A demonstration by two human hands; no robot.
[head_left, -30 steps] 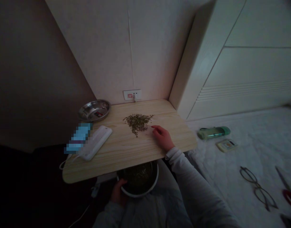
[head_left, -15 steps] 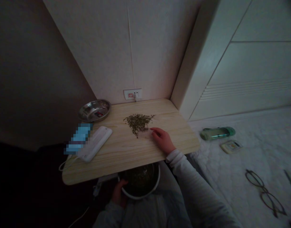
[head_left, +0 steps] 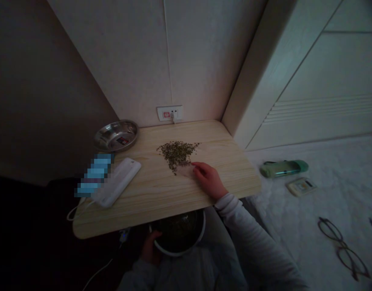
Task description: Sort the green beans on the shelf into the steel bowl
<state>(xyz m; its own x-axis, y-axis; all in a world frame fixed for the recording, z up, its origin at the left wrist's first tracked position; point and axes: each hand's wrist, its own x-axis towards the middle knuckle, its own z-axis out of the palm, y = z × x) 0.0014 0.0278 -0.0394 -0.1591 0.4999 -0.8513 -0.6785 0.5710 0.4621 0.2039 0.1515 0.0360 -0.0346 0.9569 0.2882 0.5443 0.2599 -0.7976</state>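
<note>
And the right hand (head_left: 209,178), pinching a thin clear piece (head_left: 184,170), edges slightly nearer the dark grains (head_left: 177,152) on the table (head_left: 143,194), barely altering their heap, so progress looks slow, while the left hand (head_left: 151,247) clasps the bowl (head_left: 179,254) below.

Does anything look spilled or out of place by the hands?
The loose greenish bits lie directly on the table, with strays scattered round the edge; whether spilled or poured out deliberately, I can't tell. The right hand holds a clear piece beside them. I see no damage, but it's dim.
</note>
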